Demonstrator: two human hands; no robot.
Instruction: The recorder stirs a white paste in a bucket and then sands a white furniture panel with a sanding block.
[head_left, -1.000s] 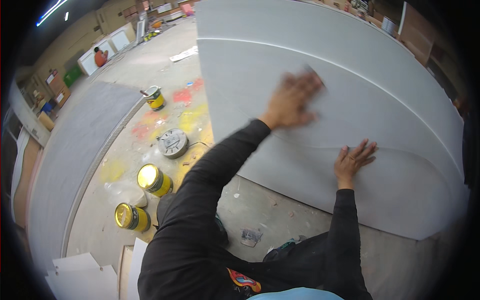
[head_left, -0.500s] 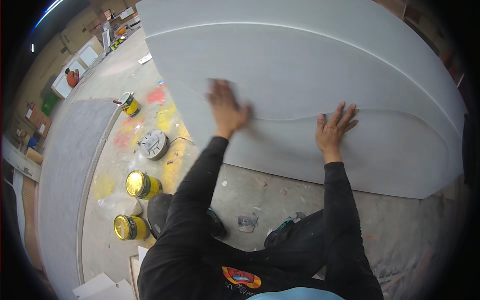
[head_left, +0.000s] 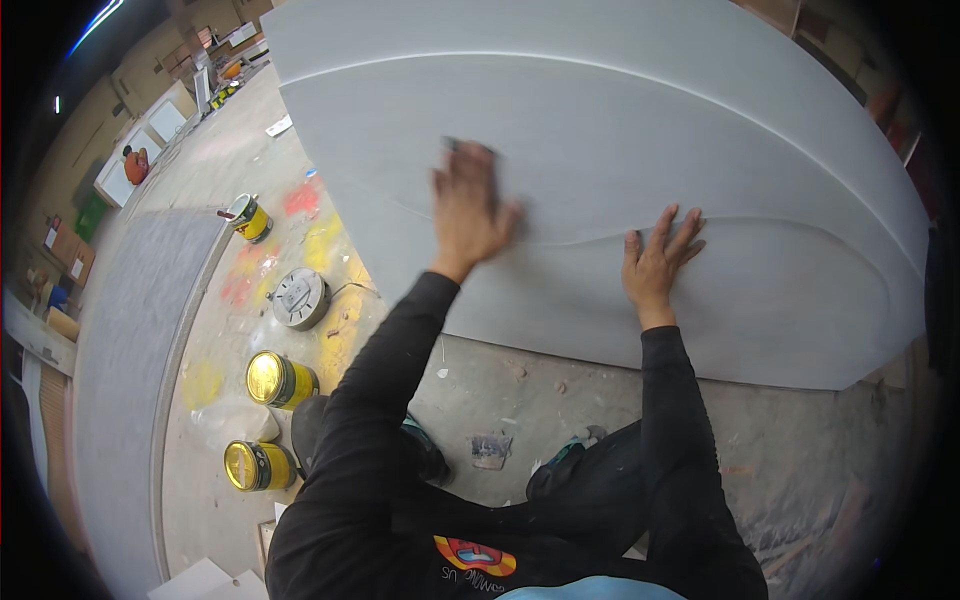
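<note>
A large pale grey panel [head_left: 600, 130], marked by a long curved ridge and a wavy line, rises in front of me. My left hand [head_left: 468, 215] is on the left part of its face, its fingers smeared by motion. A thin dark piece [head_left: 452, 143] shows past those fingertips; most of it is hidden under the hand. Farther right, my right hand [head_left: 657, 255] lies against the panel with its fingers spread, over the right part of the wavy line, and holds nothing.
Left of me stand two yellow-lidded cans [head_left: 281, 380], an open can [head_left: 250, 219] with a handle sticking out, and a round grey tin [head_left: 300, 298]. A clear plastic bag [head_left: 232, 427] lies among them. Beyond is a long grey slab [head_left: 135, 380]. A person [head_left: 136, 166] is far off.
My left hand has moved a little right and up across the panel, with the dark edge at its fingertips. My right hand stays spread on the panel. The whole view has shifted slightly.
</note>
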